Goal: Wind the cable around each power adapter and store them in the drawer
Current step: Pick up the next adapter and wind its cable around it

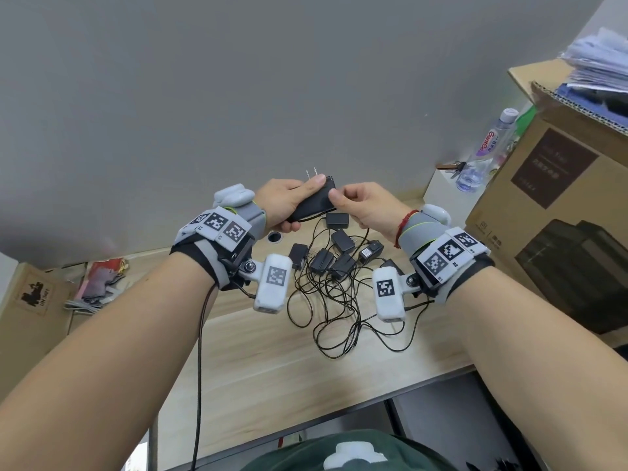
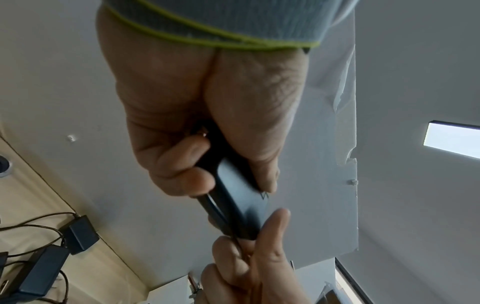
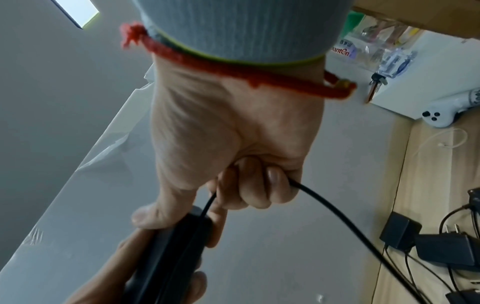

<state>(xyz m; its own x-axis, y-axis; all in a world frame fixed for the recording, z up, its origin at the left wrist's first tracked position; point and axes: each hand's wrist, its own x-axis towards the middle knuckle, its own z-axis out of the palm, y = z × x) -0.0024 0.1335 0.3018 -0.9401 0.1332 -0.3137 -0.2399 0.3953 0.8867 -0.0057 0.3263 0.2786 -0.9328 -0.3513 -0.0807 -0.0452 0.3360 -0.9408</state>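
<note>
Adapters (image 1: 331,263) still to be wound lie in a heap on the tabletop (image 1: 272,362), near the middle, their thin black leads tangled in loops toward the near edge. Just beyond and above that heap, one black power adapter (image 1: 312,200) is held up off the tabletop, its two plug prongs pointing up and away toward the far wall (image 1: 238,79).

It is gripped by the left hand (image 1: 282,202), with the thumb laid along the upper face and the fingers curled under the body. The right hand (image 1: 360,205) is closed on the cable (image 3: 335,211): the lead is pinched just where it leaves the right end of the adapter, then passes through the curled fingers and trails down to the tabletop.

The step in hand is judged to be the start of the winding. It would be done well if the adapter were kept still in the left hand while the cable is laid turn beside turn along the body, under light, even tension. The first turn should not be bent sharply at the exit point. The trailing length runs into the tangle below, so it should be drawn free slowly, or a neighbouring adapter may be dragged along.

No drawer can be made out.
</note>
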